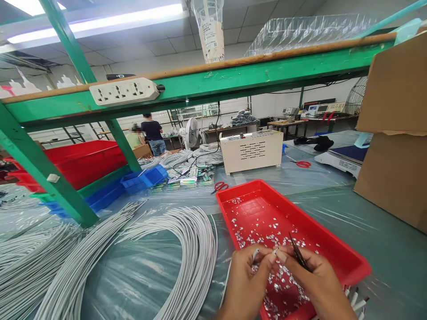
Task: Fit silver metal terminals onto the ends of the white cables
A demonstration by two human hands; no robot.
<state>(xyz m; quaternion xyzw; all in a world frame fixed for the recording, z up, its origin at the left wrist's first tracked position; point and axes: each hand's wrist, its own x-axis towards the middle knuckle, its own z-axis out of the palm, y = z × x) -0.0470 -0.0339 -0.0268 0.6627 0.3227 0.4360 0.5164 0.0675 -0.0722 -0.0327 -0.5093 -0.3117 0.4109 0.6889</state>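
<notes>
Over the red tray (293, 213), my left hand (248, 273) pinches a light grey cable (255, 253) close to its end. My right hand (313, 271) is closed, holding dark tweezers (296, 251) that point up and away from me. Its thumb and index finger meet the left fingertips at the cable's small whitish tip (275, 251). Many shiny foil scraps (283, 286) are scattered on the tray floor beneath both hands. Several cable ends (359, 304) stick out beside the tray's near right corner, next to my right wrist.
Bundles of grey cable (196, 249) lie on the left. Behind the tray are red-handled scissors (220, 186) and a beige metal box (251, 151). A cardboard box (393, 178) and scale (343, 160) stand right. A green shelf frame (233, 80) crosses above; two people are far back.
</notes>
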